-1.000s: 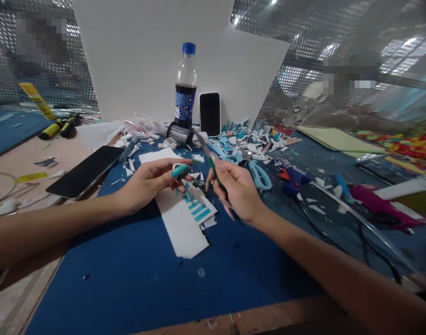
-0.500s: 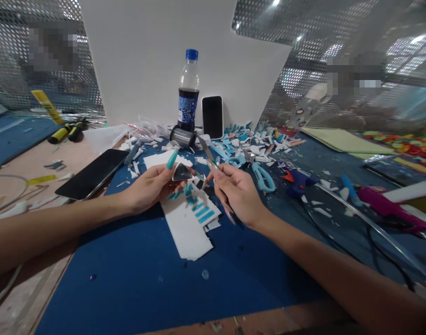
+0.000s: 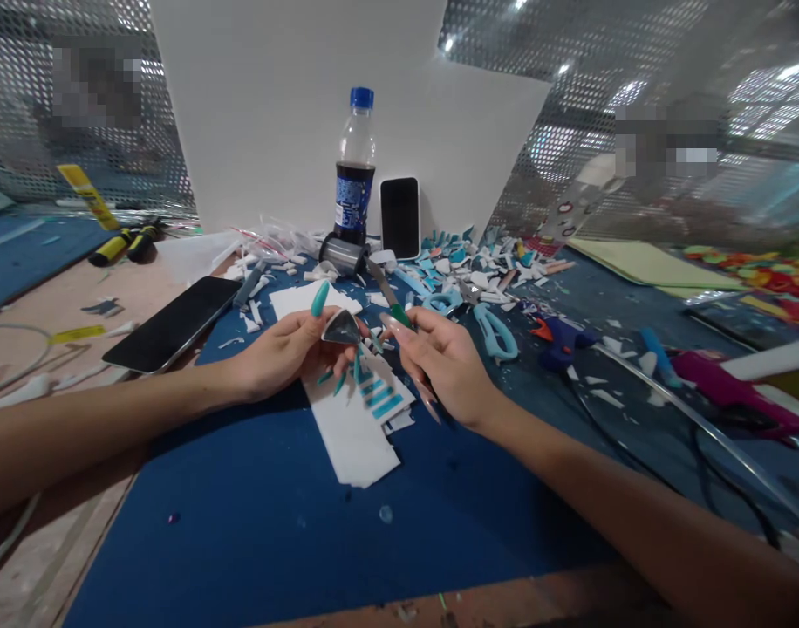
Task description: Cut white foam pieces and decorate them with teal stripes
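My left hand, with long turquoise nails, is closed on a small dark, glossy triangular piece with a pale rim. My right hand faces it a short way to the right, fingers closed around a knife. The knife's green handle shows above the thumb, and its blade slants up and away to the left. Part of the handle is hidden by the fingers. Beneath both hands lies a white sheet bearing a row of turquoise strips.
Scraps are heaped behind the hands, near a soda bottle, a spool and a white-edged phone. Light-blue scissors and a blue glue gun sit to the right. A black phone lies left.
My right thumb has shifted slightly down and left, baring more of the green handle. The knife tip has moved a little left. The dark piece is tilted somewhat differently in my left hand.
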Action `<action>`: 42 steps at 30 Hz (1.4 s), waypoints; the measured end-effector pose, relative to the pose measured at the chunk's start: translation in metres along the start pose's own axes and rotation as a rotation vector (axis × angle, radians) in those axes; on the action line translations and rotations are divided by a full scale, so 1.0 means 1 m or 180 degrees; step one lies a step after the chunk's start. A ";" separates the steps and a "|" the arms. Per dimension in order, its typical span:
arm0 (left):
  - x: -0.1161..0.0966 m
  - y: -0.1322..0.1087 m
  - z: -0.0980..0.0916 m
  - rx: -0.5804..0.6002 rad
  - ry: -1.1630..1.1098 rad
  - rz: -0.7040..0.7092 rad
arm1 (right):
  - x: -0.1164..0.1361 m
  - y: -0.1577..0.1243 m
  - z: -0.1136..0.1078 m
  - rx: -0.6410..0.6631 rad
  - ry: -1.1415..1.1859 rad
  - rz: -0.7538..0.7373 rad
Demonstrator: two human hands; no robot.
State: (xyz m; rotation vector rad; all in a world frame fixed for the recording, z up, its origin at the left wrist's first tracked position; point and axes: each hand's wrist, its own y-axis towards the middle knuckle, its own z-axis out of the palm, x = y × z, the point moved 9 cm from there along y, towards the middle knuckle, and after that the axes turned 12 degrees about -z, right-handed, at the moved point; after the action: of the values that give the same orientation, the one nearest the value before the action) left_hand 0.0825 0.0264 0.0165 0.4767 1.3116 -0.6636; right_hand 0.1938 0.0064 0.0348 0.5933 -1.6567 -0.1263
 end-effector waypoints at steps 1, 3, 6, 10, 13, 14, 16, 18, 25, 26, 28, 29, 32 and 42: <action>0.000 0.000 0.000 0.0001 0.0032 0.0011 | 0.001 0.000 0.000 0.0019 -0.0052 -0.0022; -0.001 -0.001 0.001 0.0015 0.0097 0.0025 | 0.001 -0.001 0.000 0.0029 -0.0139 -0.0054; 0.000 -0.001 0.000 0.0051 0.0147 0.0034 | 0.003 -0.001 -0.001 0.0011 -0.0189 -0.0074; 0.002 -0.001 -0.002 0.0078 0.0170 0.0046 | 0.004 0.000 -0.001 -0.0004 -0.0236 -0.0074; 0.003 -0.001 -0.002 0.0075 0.0135 0.0040 | 0.005 0.000 0.000 0.0021 -0.0269 -0.0103; 0.003 -0.001 -0.002 0.0076 0.0104 0.0029 | 0.005 -0.001 0.001 0.0037 -0.0265 -0.0120; 0.003 -0.001 -0.001 0.0096 0.0035 -0.0007 | 0.005 -0.001 0.001 0.0065 -0.0250 -0.0137; 0.003 -0.001 0.000 0.0107 -0.0032 -0.0051 | 0.005 -0.002 0.002 0.0075 -0.0228 -0.0112; 0.003 -0.001 -0.005 0.0081 -0.0263 0.0002 | 0.001 -0.001 0.000 0.0015 -0.0007 -0.0025; 0.002 -0.001 -0.006 0.0085 -0.0275 0.0037 | -0.001 0.000 -0.001 0.0008 0.0023 -0.0017; 0.001 -0.001 -0.007 0.0073 -0.0311 0.0086 | -0.005 0.001 -0.003 -0.0005 0.0111 0.0012; 0.000 -0.001 -0.008 0.0067 -0.0330 0.0090 | -0.006 0.001 -0.004 -0.0021 0.0173 0.0030; 0.001 0.000 -0.010 -0.0002 -0.0300 0.0068 | -0.010 0.002 -0.006 -0.0064 0.0286 0.0057; 0.001 -0.002 -0.016 -0.0219 0.0031 0.0124 | -0.010 0.002 -0.008 -0.0111 0.0123 0.0065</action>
State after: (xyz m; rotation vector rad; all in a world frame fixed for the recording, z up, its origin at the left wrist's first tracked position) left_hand 0.0700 0.0353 0.0122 0.4490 1.3267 -0.5825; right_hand 0.2013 0.0146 0.0285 0.5492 -1.6197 -0.1277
